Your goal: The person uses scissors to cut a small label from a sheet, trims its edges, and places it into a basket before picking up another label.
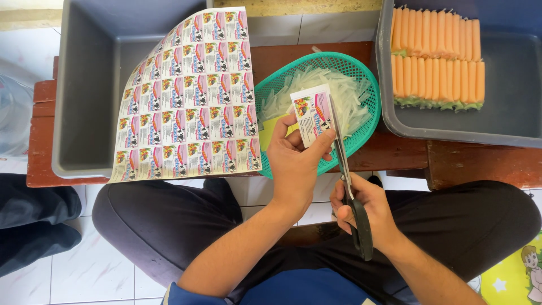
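Scissors (345, 186) in right hand (367, 210) grip, blades pointing up-frame, left hand (294, 161) pinching upright label (312, 114).

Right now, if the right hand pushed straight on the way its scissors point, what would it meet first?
The right hand points its scissors up the picture along the edge of the small label held by the left hand. That label comes first; beyond it lie the white strips in the green basket, though depth is unclear.

The label sheet (189, 96) on the left repeats small pink, white and multicoloured panels in a grid. The single label (312, 114) matches it. The scissors (351, 192) have black handles. The basket (322, 107) is teal mesh. Far right, orange sticks (437, 56) with green ends fill a grey tub (511, 121). The surface (480, 161) is reddish-brown wood.
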